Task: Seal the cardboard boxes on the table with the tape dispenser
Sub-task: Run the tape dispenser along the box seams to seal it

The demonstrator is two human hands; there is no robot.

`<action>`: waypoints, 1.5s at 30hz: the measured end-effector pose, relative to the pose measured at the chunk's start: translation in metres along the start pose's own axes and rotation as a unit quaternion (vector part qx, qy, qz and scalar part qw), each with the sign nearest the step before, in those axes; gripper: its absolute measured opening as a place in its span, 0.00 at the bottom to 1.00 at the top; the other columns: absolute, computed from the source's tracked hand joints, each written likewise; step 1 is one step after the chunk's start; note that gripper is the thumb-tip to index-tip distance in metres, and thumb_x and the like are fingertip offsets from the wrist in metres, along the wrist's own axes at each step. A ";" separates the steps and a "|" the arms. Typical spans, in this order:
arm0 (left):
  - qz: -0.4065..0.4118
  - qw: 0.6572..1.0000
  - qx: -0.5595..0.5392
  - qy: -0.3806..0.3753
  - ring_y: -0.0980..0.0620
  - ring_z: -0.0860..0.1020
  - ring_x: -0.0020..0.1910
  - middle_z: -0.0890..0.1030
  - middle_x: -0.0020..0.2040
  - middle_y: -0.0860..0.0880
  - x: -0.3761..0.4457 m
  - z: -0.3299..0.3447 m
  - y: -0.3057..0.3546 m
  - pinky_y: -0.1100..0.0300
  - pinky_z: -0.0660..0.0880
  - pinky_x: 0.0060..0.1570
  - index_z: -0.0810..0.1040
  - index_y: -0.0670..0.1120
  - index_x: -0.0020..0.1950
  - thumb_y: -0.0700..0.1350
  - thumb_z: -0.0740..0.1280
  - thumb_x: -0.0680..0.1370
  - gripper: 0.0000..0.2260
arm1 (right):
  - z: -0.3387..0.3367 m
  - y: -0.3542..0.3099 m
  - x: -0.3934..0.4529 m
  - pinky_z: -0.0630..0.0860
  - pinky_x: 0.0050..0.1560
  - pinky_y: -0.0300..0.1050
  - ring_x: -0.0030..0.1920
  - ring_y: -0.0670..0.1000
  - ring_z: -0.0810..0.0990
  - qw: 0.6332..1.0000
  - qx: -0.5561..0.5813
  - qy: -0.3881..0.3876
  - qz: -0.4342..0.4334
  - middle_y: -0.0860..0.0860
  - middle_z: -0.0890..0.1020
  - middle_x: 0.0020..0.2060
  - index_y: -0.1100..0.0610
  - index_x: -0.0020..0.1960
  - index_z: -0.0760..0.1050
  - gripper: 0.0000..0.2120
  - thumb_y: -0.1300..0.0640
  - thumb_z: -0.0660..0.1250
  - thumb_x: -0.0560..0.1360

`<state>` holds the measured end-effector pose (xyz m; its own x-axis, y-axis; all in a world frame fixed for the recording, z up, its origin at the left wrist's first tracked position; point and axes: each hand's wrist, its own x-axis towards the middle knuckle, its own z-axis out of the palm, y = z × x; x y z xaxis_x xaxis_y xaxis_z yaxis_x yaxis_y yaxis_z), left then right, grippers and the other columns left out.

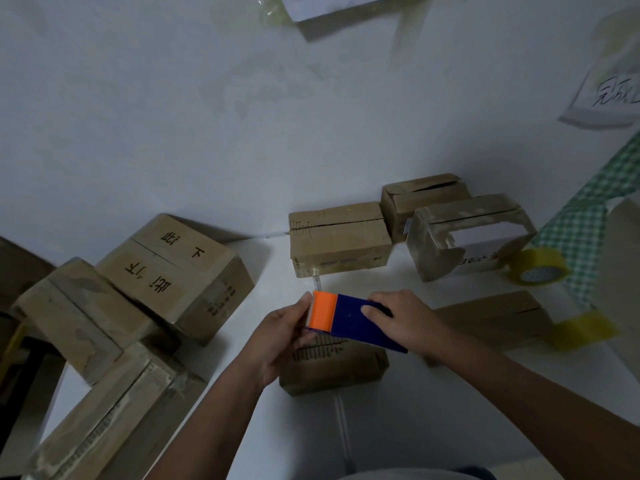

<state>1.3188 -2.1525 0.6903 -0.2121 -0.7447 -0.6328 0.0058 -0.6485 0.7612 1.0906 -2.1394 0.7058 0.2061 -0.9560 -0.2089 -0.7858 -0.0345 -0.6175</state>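
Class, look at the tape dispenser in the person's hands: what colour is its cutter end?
Orange, on the tape dispenser, whose body is dark blue; shown in the head view.

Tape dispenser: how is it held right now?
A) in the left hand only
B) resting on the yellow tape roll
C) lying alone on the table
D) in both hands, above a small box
D: the right hand grips the blue body of the tape dispenser, the left hand holds its orange end, above a small box.
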 end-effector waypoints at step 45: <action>-0.035 0.955 -0.180 0.234 0.51 0.81 0.40 0.84 0.41 0.44 0.014 -0.078 -0.103 0.60 0.78 0.45 0.83 0.38 0.52 0.41 0.69 0.79 0.07 | 0.030 -0.016 0.038 0.69 0.37 0.41 0.39 0.48 0.75 0.952 -0.299 -0.063 0.000 0.49 0.77 0.38 0.54 0.48 0.75 0.26 0.31 0.57 0.75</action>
<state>1.3914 -2.1088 0.5919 0.2350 -0.6322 -0.7383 0.3619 -0.6480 0.6701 1.1281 -2.1663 0.6853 0.2454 -0.9148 -0.3209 -0.9694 -0.2312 -0.0824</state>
